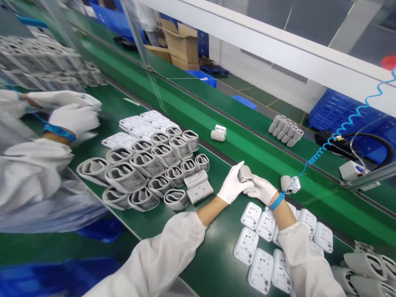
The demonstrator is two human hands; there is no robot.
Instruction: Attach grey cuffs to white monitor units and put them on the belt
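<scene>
White sleeves filled the bottom of the frame, covering some white plates. Just right of centre, the left hand and right hand, both gloved, closed their fingers round a grey cuff, hiding most of it; its long axis seemingly ran lower left to upper right.

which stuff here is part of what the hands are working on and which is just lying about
In hand:
- left hand and right hand, both on one grey cuff
- white plastic units below the hands
- rolled cuffs pile

Lying about:
- cardboard boxes
- blue crates
- cuff bundle on the far belt
- co-worker's gloved hands
</scene>
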